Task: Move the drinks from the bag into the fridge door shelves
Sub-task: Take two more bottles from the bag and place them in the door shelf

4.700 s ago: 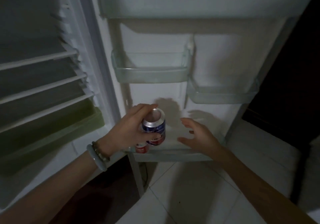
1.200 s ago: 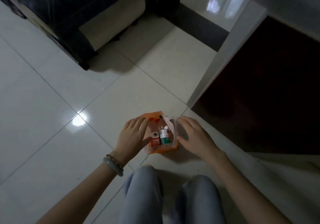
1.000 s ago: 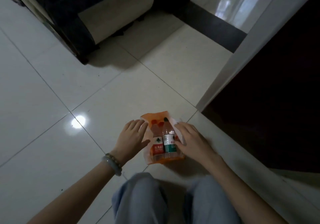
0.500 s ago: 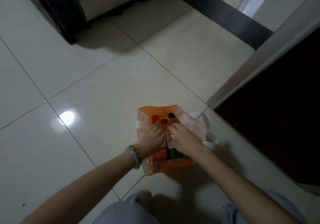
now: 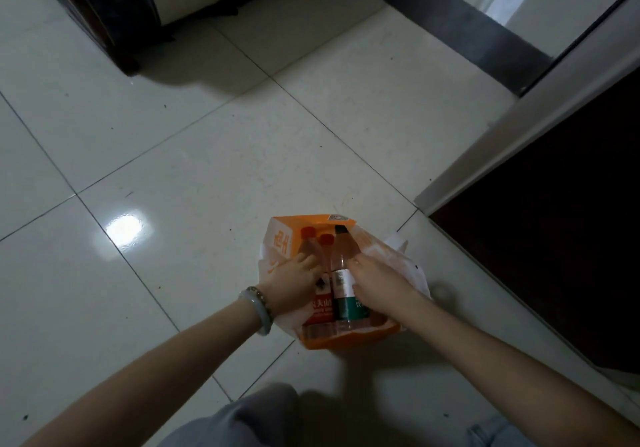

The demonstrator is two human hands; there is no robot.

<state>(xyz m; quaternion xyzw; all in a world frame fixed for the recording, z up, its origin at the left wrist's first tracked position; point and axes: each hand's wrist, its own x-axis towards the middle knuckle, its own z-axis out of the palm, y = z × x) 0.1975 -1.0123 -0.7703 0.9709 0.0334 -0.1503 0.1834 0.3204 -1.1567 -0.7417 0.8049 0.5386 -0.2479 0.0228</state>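
Observation:
An orange and white plastic bag [image 5: 284,239] stands open on the tiled floor in front of my knees. Inside it are two red-capped bottles [image 5: 320,303] with red labels and a dark-capped bottle [image 5: 343,299] with a white and green label. My left hand [image 5: 292,282], a bead bracelet and a bangle on its wrist, reaches into the bag's left side, its fingers wrapped around a red-capped bottle. My right hand [image 5: 375,278] reaches in from the right and closes around the dark-capped bottle. The fridge shelves are out of view.
A tall dark panel with a white edge [image 5: 519,128] stands close on the right. Dark furniture with a pale front [image 5: 114,14] sits at the upper left. A dark threshold strip [image 5: 478,27] crosses the upper right. Glossy white floor tiles [image 5: 173,176] surround the bag.
I turned from the fridge door to the bag on the floor. Both hands moved from the bag's rim down inside it and closed on the bottles.

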